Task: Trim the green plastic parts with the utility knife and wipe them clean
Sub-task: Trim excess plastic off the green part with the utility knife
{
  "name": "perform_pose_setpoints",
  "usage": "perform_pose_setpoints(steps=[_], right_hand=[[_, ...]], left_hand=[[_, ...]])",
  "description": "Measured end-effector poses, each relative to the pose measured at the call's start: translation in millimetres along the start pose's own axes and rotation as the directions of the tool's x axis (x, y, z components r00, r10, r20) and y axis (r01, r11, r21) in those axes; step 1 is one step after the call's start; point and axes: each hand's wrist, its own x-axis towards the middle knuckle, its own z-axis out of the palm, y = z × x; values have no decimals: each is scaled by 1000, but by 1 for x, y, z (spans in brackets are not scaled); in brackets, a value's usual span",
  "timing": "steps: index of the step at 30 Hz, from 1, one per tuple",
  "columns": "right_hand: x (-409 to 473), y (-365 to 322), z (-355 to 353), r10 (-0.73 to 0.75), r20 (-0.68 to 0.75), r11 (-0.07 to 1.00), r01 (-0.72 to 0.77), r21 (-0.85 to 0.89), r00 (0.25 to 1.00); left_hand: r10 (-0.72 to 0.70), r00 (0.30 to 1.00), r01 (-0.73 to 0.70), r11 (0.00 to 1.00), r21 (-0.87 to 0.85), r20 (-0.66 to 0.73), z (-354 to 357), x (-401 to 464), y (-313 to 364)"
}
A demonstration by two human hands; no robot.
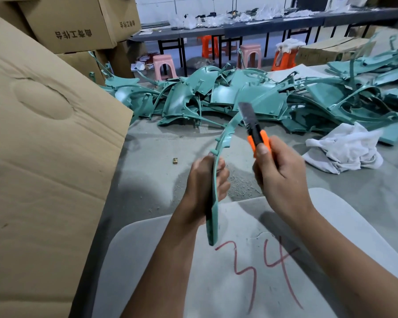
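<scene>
Left hand (207, 180) grips one green part (216, 171), right hand (278, 171) grips utility knife (255, 131) (blade out); trimming underway, big pile (239, 97) left, rag (345, 148) unused.

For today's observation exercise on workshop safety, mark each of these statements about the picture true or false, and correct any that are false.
1. The right hand grips an orange utility knife with its blade extended. True.
2. The left hand is empty. False: it holds a curved green plastic part.
3. A white rag lies on the floor to the right of the hands. True.
4. The pile of green parts is stacked inside a cardboard box. False: it lies loose on the floor.
5. The number 34 is written in red on the grey board under the arms. True.
</scene>
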Motion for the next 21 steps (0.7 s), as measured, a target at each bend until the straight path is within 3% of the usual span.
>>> perform_pose_setpoints(steps=[2,4,6,9,12,15,18,21], right_hand=[[-4,-1,3,54,212,987,-84,135,976],[-7,0,7,92,335,961,-171,216,938],[-6,1,7,126,390,934,-242,264,912],[-4,3,2,128,443,926,-266,266,887],[-7,1,4,135,453,898,-302,320,881],[-7,-7,2,156,404,836,-338,433,901],[-3,-11,-6,80,333,871,-229,434,939],[-6,-10,-1,4,320,932,-120,342,947]], left_hand=[[80,990,-73,996,59,-117,0,3,-3],[277,924,-216,947,237,-263,-5,6,-8],[518,815,-353,800,486,-259,-14,8,-9],[670,706,-425,659,620,-229,-24,8,-5],[708,672,-443,621,647,-219,-24,7,-3],[675,680,-415,675,610,-285,-27,7,-1],[635,678,-399,741,541,-370,-37,10,2],[598,721,-384,765,517,-350,-39,11,2]])
